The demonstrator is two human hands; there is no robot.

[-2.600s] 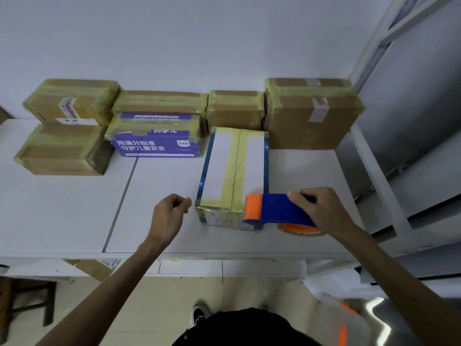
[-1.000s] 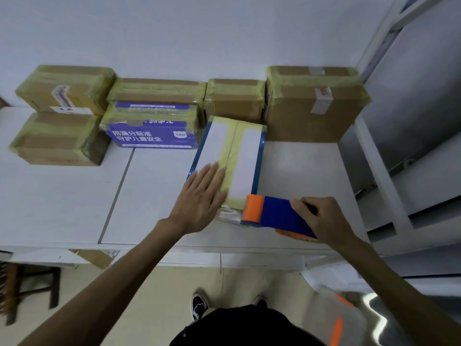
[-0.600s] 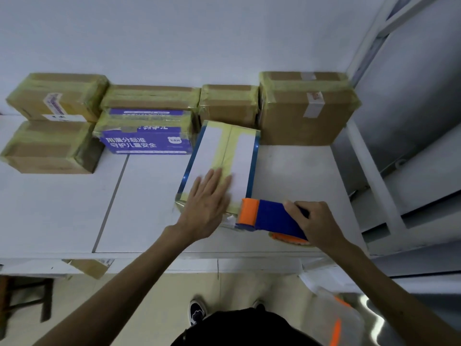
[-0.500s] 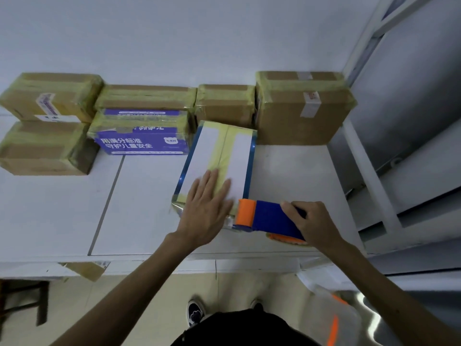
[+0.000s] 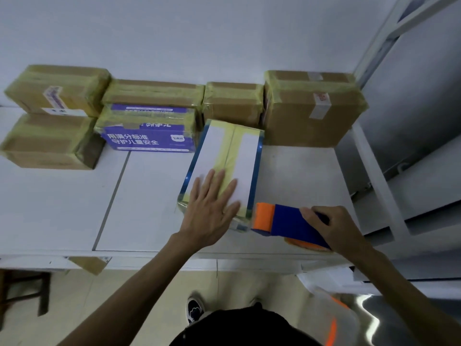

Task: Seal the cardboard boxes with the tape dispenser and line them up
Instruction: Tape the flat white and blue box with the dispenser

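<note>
Six cardboard boxes wrapped in yellowish tape stand in a loose double row left of and behind the white-topped box with blue edges. Among them, the purple-printed box is just beside its far left corner and the tallest brown box just beside its far right corner. The white-topped box lies slightly askew on the white table, with a yellowish tape strip along its middle seam. The left hand lies flat on the near end of that box, fingers straight and slightly spread over the strip, pressing it down. At the box's near right corner is the blue and orange tape dispenser, gripped by the right hand with fingers curled round its rear. The step looks like finishing the strip at the near end; whether the tape is cut cannot be told. If the dispenser is pulled away while the flat hand presses too lightly, the box could turn more askew or the strip could peel up. It sits near the table's front edge, so a hard tug might drag it off.
</note>
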